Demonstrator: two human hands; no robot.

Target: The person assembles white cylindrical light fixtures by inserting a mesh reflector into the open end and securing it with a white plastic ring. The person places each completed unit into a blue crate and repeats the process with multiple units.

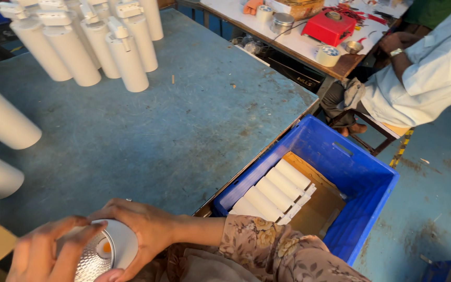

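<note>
Both hands hold a white lamp (111,249) at the near edge of the grey table (184,120), its open end turned up toward the camera — inside shows a silvery dimpled reflector with a small yellow-orange disc at its centre. The right hand (142,227) wraps its fingers over the smooth white body from above; the left hand (43,256) closes its fingers across the rim. More white lamps (95,42) stand upright at the table's far side. Beside the table a blue crate (361,177) holds a row of them lying flat — on brown cardboard.
</note>
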